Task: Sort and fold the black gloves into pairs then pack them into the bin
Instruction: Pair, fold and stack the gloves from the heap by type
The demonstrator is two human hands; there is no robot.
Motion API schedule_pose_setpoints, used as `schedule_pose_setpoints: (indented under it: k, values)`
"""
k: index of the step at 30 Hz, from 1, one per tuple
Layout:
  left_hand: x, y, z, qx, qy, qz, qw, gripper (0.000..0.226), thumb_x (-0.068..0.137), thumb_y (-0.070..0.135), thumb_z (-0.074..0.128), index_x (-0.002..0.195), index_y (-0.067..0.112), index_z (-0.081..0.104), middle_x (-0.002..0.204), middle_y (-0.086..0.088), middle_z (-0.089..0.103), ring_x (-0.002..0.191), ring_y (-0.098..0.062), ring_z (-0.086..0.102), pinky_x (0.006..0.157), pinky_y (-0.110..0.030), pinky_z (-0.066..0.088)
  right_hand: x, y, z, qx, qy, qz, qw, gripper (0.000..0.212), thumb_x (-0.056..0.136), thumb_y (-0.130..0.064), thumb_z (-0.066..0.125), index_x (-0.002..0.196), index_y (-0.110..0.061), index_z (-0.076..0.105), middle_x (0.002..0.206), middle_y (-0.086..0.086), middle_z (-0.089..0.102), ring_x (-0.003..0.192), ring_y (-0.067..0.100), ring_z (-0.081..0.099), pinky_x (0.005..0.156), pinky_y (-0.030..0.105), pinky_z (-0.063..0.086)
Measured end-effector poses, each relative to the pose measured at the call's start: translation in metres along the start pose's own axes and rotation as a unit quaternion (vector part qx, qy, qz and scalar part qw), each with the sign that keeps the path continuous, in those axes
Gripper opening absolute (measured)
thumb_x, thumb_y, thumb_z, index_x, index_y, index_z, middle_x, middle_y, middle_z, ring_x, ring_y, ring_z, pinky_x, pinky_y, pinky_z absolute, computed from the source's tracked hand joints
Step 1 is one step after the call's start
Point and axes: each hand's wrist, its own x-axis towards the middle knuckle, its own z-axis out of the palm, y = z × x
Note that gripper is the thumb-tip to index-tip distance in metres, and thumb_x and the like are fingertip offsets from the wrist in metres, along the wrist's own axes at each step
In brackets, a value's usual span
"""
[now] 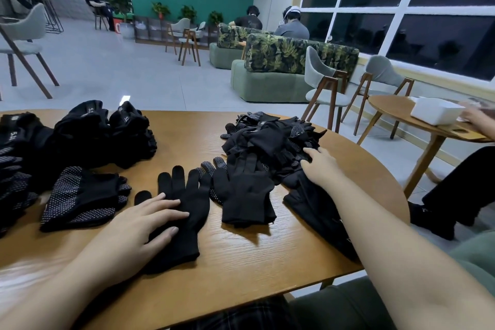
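- The left hand (150, 220) lies flat, fingers straight and spread, pressing a plain black glove (184, 211) onto the wooden surface (241, 254); this grip pins rather than pinches.
- That glove's long axis runs away from the person, cuff near, fingertips far and tilted slightly right.
- The right hand (318, 166) reaches into the loose glove heap (270, 139) to the right; its fingertips sink among the fabric, so I cannot tell whether the grip has closed on anything.
- Between the hands lies another flat glove (246, 195), nearer the right hand and probably the mate.
- Left of the pinned glove sits a dotted folded pair (80, 198), with stacked finished pairs (80, 136) beyond.
- A white bin (436, 112) stands on a separate side table (396, 112), well apart to the right.
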Motion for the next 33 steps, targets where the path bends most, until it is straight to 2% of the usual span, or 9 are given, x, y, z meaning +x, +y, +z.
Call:
schedule_pose_setpoints:
  k: [4,7,11,16,19,22,25,28,33]
  values:
    - [0.001,0.0,0.001,0.022,-0.007,-0.005,1.0,0.055,0.07,0.086,0.009,0.112,0.066,0.039,0.136,0.039,0.026,0.137,0.011,0.01,0.112,-0.024,0.019,0.023,-0.007,-0.001,-0.029,0.022,-0.025,0.999,0.044,0.098,-0.022,0.042,0.14,-0.034,0.045,0.161,-0.004,-0.003,0.147,0.024,-0.006,0.117,0.045,0.008]
    - [0.0,0.0,0.002,0.022,-0.004,-0.003,1.0,0.064,0.066,0.09,0.0,0.113,0.067,0.037,0.135,0.042,0.023,0.136,0.014,0.007,0.111,-0.022,0.017,0.037,-0.014,-0.006,-0.09,-0.002,-0.048,0.995,0.044,0.097,-0.016,0.039,0.137,-0.03,0.049,0.161,-0.007,-0.002,0.147,0.022,-0.008,0.118,0.045,0.006]
    - [0.0,0.001,0.0,0.026,-0.012,-0.002,1.0,0.049,0.073,0.073,0.011,0.114,0.066,0.035,0.135,0.042,0.019,0.136,0.013,0.006,0.112,-0.021,0.016,0.049,-0.015,-0.002,-0.115,-0.051,-0.024,0.992,0.048,0.099,-0.018,0.032,0.147,-0.019,0.036,0.16,-0.009,0.009,0.147,0.023,-0.001,0.118,0.049,0.008]
    - [0.001,0.004,-0.001,0.018,-0.009,-0.006,1.0,0.049,0.072,0.072,0.013,0.114,0.064,0.037,0.134,0.041,0.022,0.136,0.013,0.009,0.112,-0.02,0.017,0.038,-0.018,0.001,0.026,0.13,-0.07,0.989,0.044,0.099,-0.015,0.037,0.141,-0.009,0.043,0.155,0.0,0.029,0.141,0.025,0.023,0.113,0.038,0.021]
    - [-0.001,0.005,-0.001,0.005,0.001,-0.011,1.0,0.046,0.072,0.072,0.017,0.11,0.064,0.041,0.131,0.042,0.026,0.135,0.013,0.013,0.112,-0.022,0.02,0.018,-0.025,-0.003,0.108,0.203,-0.108,0.967,0.044,0.099,-0.011,0.039,0.143,-0.006,0.039,0.154,0.006,0.029,0.14,0.025,0.023,0.114,0.033,0.018]
    - [-0.003,0.004,-0.002,-0.008,0.007,-0.012,1.0,0.039,0.073,0.071,0.023,0.104,0.064,0.045,0.127,0.044,0.031,0.132,0.018,0.016,0.111,-0.022,0.023,-0.008,-0.034,-0.007,0.155,0.248,-0.156,0.943,0.046,0.099,-0.008,0.04,0.144,-0.003,0.037,0.155,0.005,0.026,0.142,0.02,0.02,0.111,0.016,0.011]
    - [-0.003,0.007,-0.004,-0.031,0.03,-0.008,0.999,0.019,0.086,0.056,0.047,0.104,0.061,0.051,0.127,0.041,0.036,0.13,0.02,0.021,0.109,-0.018,0.025,-0.029,-0.048,-0.007,0.194,0.285,-0.21,0.915,0.046,0.098,-0.004,0.043,0.144,-0.003,0.037,0.155,0.003,0.025,0.142,0.012,0.018,0.106,0.001,0.004]
    - [-0.001,0.015,-0.007,-0.053,0.037,-0.008,0.998,0.029,0.09,0.035,0.059,0.108,0.057,0.052,0.129,0.041,0.036,0.128,0.022,0.021,0.102,-0.004,0.019,-0.046,-0.067,-0.007,0.239,0.315,-0.262,0.881,0.046,0.096,0.0,0.044,0.143,-0.002,0.039,0.154,0.0,0.025,0.138,-0.004,0.013,0.114,0.014,0.016]
    - [0.013,0.03,-0.014,-0.095,0.062,-0.001,0.993,0.041,0.088,0.037,0.061,0.118,0.058,0.044,0.131,0.04,0.035,0.125,0.018,0.031,0.1,-0.003,0.022,-0.076,-0.103,-0.006,0.303,0.302,-0.354,0.831,0.048,0.095,0.001,0.045,0.142,-0.003,0.038,0.15,-0.007,0.023,0.14,-0.01,0.014,0.114,0.015,0.019]
